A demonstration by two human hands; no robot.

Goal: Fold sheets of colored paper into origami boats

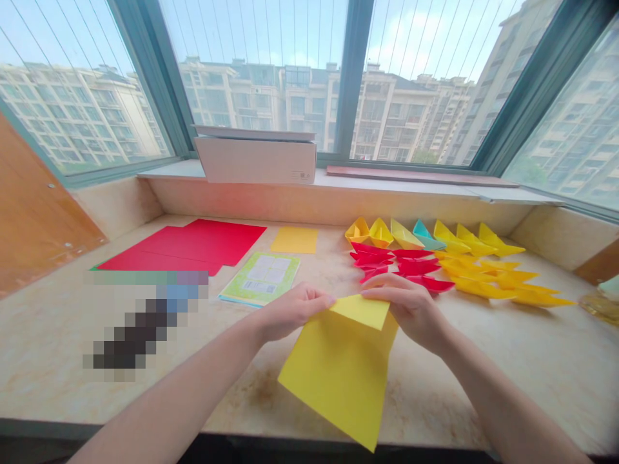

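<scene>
The fingers of my left hand (290, 314) and right hand (412, 308) pinch a yellow sheet (338, 368), seemingly only partly folded; paper boats (451, 240) look finished, red sheets (186, 250) lie unfolded.

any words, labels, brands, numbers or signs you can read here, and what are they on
No wording or number is legible.
White box: small marks, including a square code, at its lower right; too small to read.
Green-bordered stack: print and a square code on a pale panel; too blurred to read.
Pixelated patch: blotted out.
Folded yellow sheet: no print shows.
</scene>
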